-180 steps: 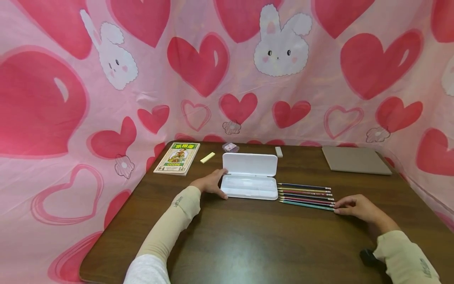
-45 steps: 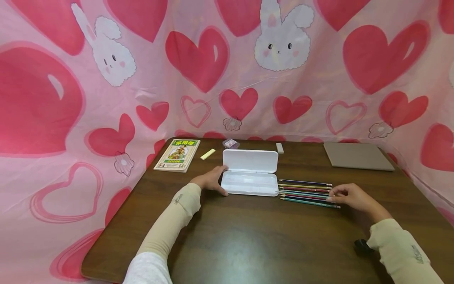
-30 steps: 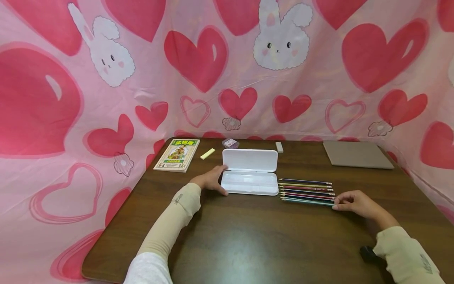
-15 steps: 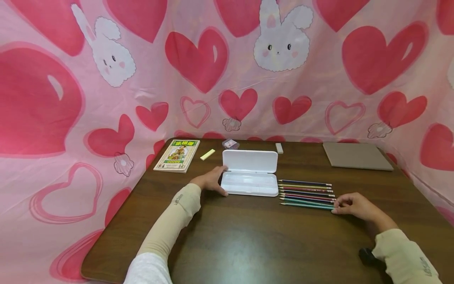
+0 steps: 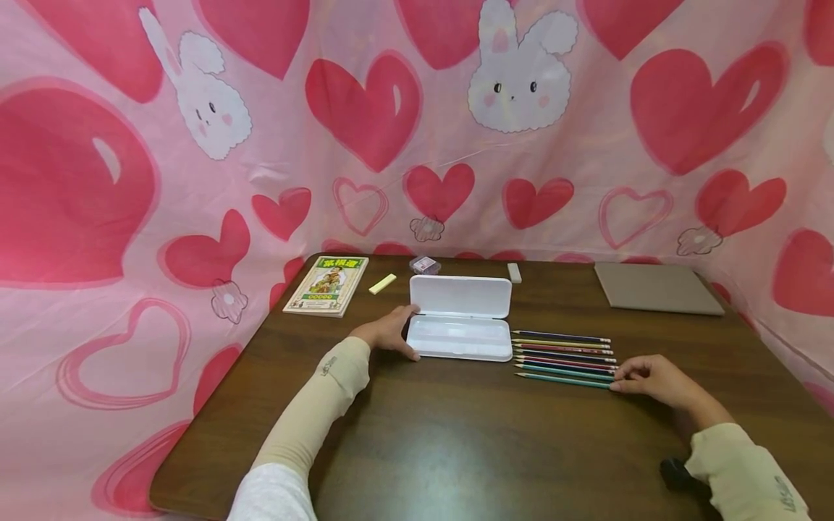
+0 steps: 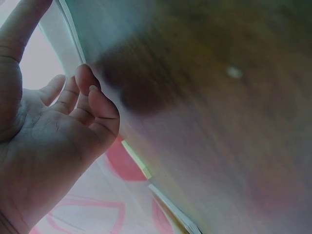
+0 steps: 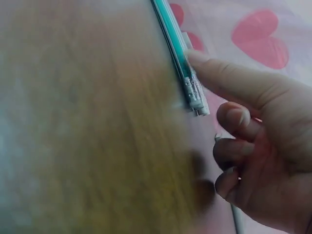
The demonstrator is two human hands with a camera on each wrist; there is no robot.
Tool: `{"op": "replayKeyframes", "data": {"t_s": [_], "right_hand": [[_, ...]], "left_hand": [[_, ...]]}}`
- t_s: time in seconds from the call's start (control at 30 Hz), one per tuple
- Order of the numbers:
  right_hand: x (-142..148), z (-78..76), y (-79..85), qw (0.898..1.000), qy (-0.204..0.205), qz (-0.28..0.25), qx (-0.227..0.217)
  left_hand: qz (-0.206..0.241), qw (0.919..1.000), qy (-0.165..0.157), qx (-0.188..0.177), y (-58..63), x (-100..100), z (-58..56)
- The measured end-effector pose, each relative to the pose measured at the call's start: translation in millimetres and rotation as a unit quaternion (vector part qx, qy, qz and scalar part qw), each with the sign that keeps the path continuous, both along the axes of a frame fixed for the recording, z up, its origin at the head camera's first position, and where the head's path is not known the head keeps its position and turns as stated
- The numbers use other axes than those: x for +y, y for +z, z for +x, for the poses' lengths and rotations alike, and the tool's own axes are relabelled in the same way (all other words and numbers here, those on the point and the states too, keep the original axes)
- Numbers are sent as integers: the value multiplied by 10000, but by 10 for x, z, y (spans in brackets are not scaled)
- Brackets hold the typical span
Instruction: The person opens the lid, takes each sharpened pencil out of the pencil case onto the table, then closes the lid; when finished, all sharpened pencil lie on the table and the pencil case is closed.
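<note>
The white pencil case (image 5: 459, 340) stands with its lid raised at the middle of the table, and no pencils lie in its tray. My left hand (image 5: 393, 333) grips its left end, thumb at the front corner and fingers toward the hinge. To the right of the case, several pencils (image 5: 563, 347) lie side by side, tips pointing left. Nearest to me is a green pencil (image 5: 563, 380), set slightly apart from the row. At its eraser end, my right hand (image 5: 658, 380) pinches it with thumb and forefinger. In the right wrist view the thumb touches a teal pencil (image 7: 170, 34) near its ferrule.
A booklet (image 5: 327, 284) lies at the back left beside a pale yellow stick (image 5: 382, 284). Behind the lid are a small clear purple box (image 5: 425, 265) and a white eraser (image 5: 514, 273). A flat grey slab like a closed laptop (image 5: 658, 287) sits at the back right.
Two green pencils now show at the row's near side, against one six seconds ago. My right hand went from mid-row to the near end; the nearest pencil shifted toward me. Left hand stayed.
</note>
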State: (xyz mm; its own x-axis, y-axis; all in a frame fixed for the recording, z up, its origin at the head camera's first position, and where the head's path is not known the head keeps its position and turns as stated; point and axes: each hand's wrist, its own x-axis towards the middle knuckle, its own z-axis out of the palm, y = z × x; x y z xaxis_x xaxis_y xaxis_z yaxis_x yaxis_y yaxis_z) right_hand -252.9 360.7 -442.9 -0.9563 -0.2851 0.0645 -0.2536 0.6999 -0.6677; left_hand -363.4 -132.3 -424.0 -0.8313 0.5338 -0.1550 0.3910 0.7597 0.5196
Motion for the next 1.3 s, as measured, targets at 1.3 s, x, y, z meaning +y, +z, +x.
{"op": "replayKeyframes", "data": {"t_s": [1.3], "right_hand": [[-1625,-1219,446,9809,-972,-1110,1270]], "left_hand": [[77,9999,106,30,10,16,43]]}}
